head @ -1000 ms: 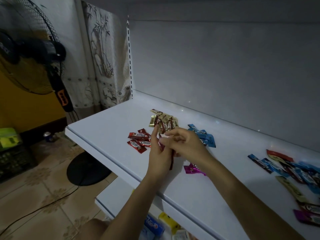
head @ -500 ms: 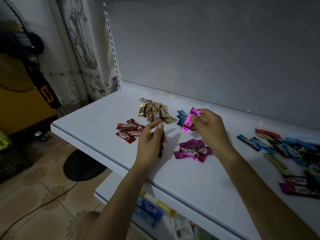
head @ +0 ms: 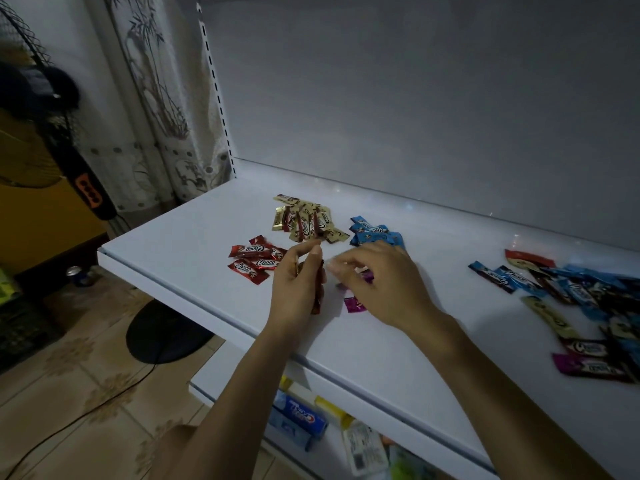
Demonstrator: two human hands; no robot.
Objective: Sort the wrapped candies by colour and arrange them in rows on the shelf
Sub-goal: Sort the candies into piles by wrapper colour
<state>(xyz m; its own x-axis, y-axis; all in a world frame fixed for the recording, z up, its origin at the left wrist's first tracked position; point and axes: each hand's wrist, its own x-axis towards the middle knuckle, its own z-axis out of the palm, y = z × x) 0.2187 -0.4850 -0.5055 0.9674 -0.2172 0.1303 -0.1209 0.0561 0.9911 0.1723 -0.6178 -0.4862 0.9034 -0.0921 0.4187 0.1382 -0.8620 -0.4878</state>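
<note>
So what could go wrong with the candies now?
The left hand pinches several dark candies at once, so one might slip from that grip. The right hand sits low over the magenta pile, with the blue pile just behind it, so a careless move could mix the two. The gold pile lies right beside the blue one, so those colours could get muddled too.

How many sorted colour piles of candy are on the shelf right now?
4: red pile front left, gold pile behind it, blue pile beside gold, purple pile partly hidden under the right hand.
</note>
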